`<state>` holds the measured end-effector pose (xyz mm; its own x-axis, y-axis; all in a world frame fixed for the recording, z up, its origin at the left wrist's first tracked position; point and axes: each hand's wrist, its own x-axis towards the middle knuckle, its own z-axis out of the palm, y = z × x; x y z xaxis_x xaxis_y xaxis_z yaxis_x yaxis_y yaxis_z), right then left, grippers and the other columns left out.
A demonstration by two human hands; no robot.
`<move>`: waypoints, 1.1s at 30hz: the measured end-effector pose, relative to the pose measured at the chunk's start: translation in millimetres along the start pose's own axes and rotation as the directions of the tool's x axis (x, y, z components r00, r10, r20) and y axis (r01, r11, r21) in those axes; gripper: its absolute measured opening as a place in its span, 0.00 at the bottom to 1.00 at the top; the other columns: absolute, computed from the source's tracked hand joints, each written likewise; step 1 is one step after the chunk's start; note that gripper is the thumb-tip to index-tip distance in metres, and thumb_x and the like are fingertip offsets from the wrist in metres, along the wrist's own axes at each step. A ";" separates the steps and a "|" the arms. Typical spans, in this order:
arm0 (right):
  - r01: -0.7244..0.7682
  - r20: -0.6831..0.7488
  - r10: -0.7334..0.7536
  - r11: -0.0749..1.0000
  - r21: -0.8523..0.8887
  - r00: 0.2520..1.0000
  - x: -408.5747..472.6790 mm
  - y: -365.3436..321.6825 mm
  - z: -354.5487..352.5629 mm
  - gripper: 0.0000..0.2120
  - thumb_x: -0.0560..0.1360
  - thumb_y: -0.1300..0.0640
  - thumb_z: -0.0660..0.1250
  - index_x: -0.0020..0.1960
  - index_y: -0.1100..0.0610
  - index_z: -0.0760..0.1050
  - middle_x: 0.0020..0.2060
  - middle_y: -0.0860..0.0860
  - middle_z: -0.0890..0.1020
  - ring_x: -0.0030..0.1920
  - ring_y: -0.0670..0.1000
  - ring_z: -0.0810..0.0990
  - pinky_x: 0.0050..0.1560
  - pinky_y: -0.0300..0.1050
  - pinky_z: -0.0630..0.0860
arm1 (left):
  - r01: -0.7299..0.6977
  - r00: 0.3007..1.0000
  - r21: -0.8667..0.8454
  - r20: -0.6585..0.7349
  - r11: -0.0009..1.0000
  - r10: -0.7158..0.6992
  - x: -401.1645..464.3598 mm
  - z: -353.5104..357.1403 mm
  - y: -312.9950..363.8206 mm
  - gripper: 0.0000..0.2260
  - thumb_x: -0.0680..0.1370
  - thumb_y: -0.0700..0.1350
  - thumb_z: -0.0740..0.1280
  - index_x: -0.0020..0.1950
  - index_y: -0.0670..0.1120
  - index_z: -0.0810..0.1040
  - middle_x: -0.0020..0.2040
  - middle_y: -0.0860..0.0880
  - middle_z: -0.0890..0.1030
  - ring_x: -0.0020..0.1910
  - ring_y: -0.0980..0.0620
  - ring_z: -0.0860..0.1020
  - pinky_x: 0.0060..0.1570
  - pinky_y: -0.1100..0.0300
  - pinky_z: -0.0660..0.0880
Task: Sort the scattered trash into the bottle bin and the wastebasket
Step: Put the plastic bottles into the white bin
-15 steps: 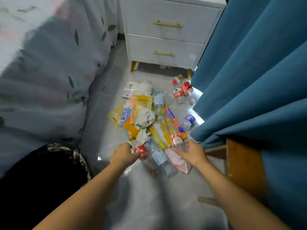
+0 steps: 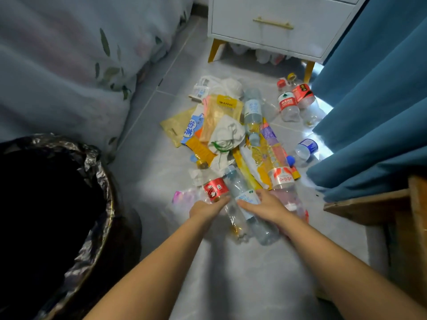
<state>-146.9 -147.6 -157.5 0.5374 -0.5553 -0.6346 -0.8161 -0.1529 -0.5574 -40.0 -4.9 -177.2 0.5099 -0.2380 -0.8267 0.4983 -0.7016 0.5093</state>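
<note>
The trash (image 2: 233, 135), bottles mixed with wrappers and bags, lies in a heap on the floor (image 2: 231, 273), in the middle of the view. The wastebasket (image 2: 101, 181) with its dark liner stands at 8 o'clock from the heap; I see no bottle bin. The left hand (image 2: 205, 210) reaches to the bottle with the red label (image 2: 216, 189), fingers stretched and touching it, not yet closed around it. The right hand (image 2: 265, 207) lies with spread fingers on the clear bottle with the pale label (image 2: 246, 197), just beside.

The bottles lie crossed, partly over thin plastic bags. If one bottle is lifted quickly, its neighbour may roll away, perhaps toward the blue curtain (image 2: 369, 88) at 2 o'clock. A wrapper could also stick to a bottle and go into the wrong container.
</note>
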 end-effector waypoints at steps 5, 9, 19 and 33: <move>0.060 -0.056 -0.057 0.997 0.053 0.997 9.7 -0.4 11.3 0.20 0.68 0.43 0.74 0.53 0.50 0.73 0.48 0.48 0.80 0.47 0.48 0.78 0.41 0.39 0.74 | -0.015 0.999 -0.222 0.034 0.975 0.023 7.5 14.4 2.5 0.29 0.60 0.63 0.76 0.48 0.41 0.80 0.41 0.44 0.81 0.43 0.45 0.82 0.42 0.59 0.77; 0.069 -0.051 -0.063 0.989 0.130 0.997 13.4 -3.7 23.6 0.23 0.66 0.37 0.72 0.51 0.52 0.79 0.46 0.51 0.84 0.46 0.51 0.82 0.52 0.49 0.79 | -0.068 0.996 -0.339 0.035 0.938 0.084 -0.5 9.5 5.2 0.17 0.67 0.55 0.75 0.38 0.43 0.77 0.28 0.47 0.75 0.24 0.51 0.73 0.25 0.65 0.69; 0.229 -0.166 -0.173 0.874 0.429 0.971 -33.8 -51.3 -5.0 0.16 0.72 0.45 0.70 0.56 0.52 0.77 0.45 0.49 0.83 0.43 0.47 0.81 0.37 0.40 0.74 | -0.394 0.915 -0.423 -0.098 0.816 0.391 -84.2 -33.1 42.6 0.21 0.67 0.51 0.77 0.53 0.45 0.74 0.42 0.50 0.79 0.39 0.53 0.78 0.41 0.59 0.77; 0.519 0.018 -0.637 0.644 0.562 0.771 -162.1 -246.3 7.1 0.12 0.74 0.49 0.68 0.54 0.53 0.77 0.47 0.54 0.83 0.46 0.53 0.83 0.43 0.54 0.82 | -0.769 0.637 -0.303 -0.441 0.563 0.632 -286.8 -216.0 46.4 0.08 0.69 0.49 0.76 0.42 0.48 0.81 0.35 0.53 0.80 0.35 0.56 0.78 0.40 0.57 0.77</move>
<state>-31.5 -14.2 78.9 0.9378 -0.3162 -0.1434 -0.1266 0.0729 -0.9893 -11.7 175.9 135.2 0.9491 -0.2990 -0.0992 0.1012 -0.0088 0.9948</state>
